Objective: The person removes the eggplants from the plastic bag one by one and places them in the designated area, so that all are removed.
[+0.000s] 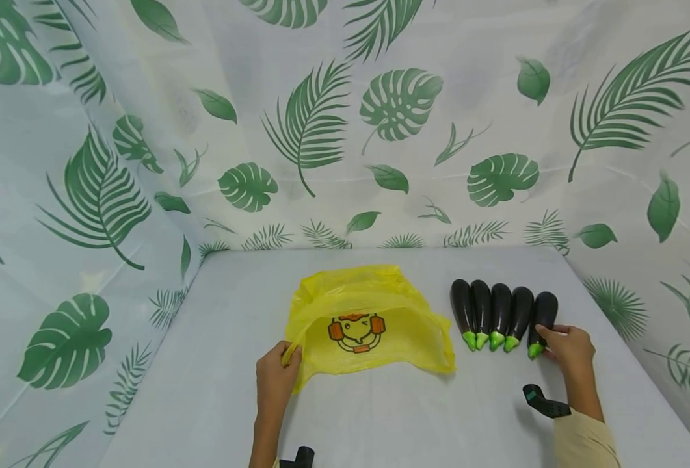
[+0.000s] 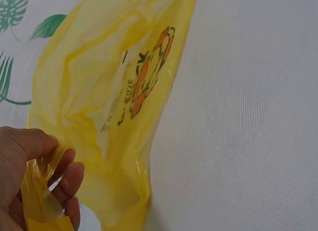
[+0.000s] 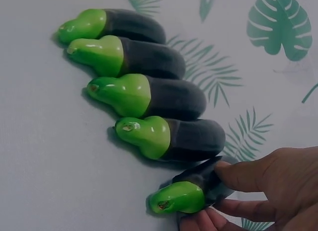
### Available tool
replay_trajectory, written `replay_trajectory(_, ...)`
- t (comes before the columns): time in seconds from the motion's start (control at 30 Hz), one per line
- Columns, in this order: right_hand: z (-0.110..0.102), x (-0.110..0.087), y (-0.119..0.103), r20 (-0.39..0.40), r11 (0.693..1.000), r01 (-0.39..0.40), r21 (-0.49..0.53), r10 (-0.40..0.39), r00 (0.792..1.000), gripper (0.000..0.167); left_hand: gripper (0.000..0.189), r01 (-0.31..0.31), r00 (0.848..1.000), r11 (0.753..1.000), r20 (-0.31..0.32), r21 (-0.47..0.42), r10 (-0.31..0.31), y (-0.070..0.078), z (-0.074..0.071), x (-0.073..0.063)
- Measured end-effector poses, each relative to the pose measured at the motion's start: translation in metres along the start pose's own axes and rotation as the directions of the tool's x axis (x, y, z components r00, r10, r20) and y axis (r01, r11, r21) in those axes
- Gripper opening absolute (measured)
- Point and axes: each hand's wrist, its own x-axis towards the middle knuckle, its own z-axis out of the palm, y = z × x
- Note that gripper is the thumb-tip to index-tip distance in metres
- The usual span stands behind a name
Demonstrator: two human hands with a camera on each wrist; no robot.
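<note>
A yellow plastic bag (image 1: 374,364) with a cartoon print lies on the table, its mouth facing the person. My left hand (image 1: 277,377) pinches the bag's left edge, and in the left wrist view the thumb and fingers (image 2: 37,144) close on a gathered strip of it. At the right, several dark eggplants (image 1: 500,312) with green stem ends lie side by side in a row. My right hand (image 1: 570,354) grips the rightmost eggplant (image 1: 546,312), thumb on one side and fingers on the other. That eggplant (image 3: 186,196) is partly hidden by the hand in the right wrist view.
A white table (image 1: 222,312) carries everything. Behind and beside it hang white sheets (image 1: 333,214) printed with green leaves. Each wrist wears a black device; the right one (image 1: 546,403) juts over the table.
</note>
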Motion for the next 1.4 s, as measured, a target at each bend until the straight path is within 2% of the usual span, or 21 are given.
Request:
replay_trajectory(0.23,-0.0029,0.0011,-0.0034,0.021,0.999,0.002,0.048,-0.003,1.000,0.064,0.010,-0.005,1.000,1.000,0.010,-0.005,0.005,0.0018,-0.0013,0.0032)
replay_trajectory(0.67,-0.0007,0.0047,-0.0070,0.025,1.000,-0.017,0.014,0.017,1.000,0.057,0.011,0.030,0.999,1.000,0.027,-0.003,-0.030,0.0017,0.0009,0.0029)
replay_trajectory(1.1,-0.0007,0.0029,-0.0052,0.033,1.000,0.004,-0.006,-0.003,0.999,0.062,0.011,0.032,0.999,0.999,0.027,-0.006,-0.032,0.0036,-0.0008,0.0017)
replay_trajectory(1.4,0.0020,0.0010,-0.0021,0.041,0.999,-0.017,0.049,0.015,0.999,0.063,0.012,0.018,1.000,1.000,0.026,0.006,-0.018,0.0019,-0.0022,0.0009)
